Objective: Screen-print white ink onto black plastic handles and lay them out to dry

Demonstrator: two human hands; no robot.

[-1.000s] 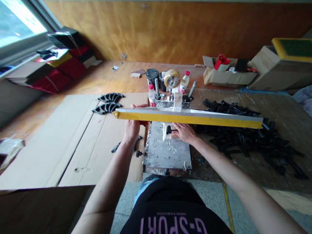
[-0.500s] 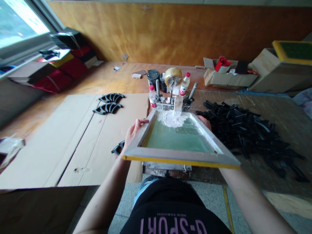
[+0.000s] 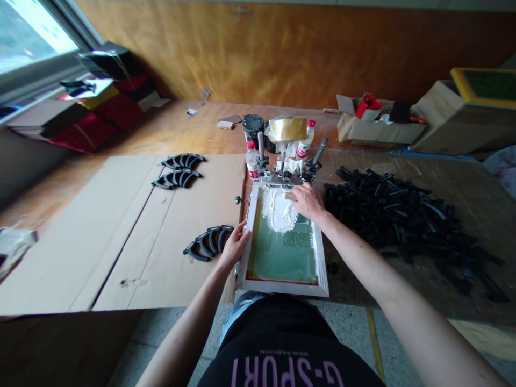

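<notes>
A screen printing frame (image 3: 285, 289) lies flat in front of me, with green mesh (image 3: 282, 252) and thick white ink (image 3: 278, 212) smeared over its far half. My left hand (image 3: 237, 243) grips the frame's left edge, fingers bent along the side. Near the far end, my right hand (image 3: 307, 201) is closed on a squeegee (image 3: 289, 196), of which only a pale bit shows, over the ink. Beyond the frame stands a metal hinge clamp (image 3: 287, 174) with upright rods. Whatever is under the mesh is hidden.
Several black curved plastic pieces (image 3: 209, 242) sit in rows on cardboard (image 3: 133, 236) at left. A big heap of them (image 3: 403, 215) lies at right. Behind the clamp are two bottles (image 3: 252, 160), a black tub (image 3: 253, 124) and a tape roll (image 3: 288, 129). Boxes (image 3: 374, 126) stand back right.
The frame has swung down from tilted up to flat. My right hand has left its right edge and taken hold of the squeegee. My left hand has moved lower along the left edge.
</notes>
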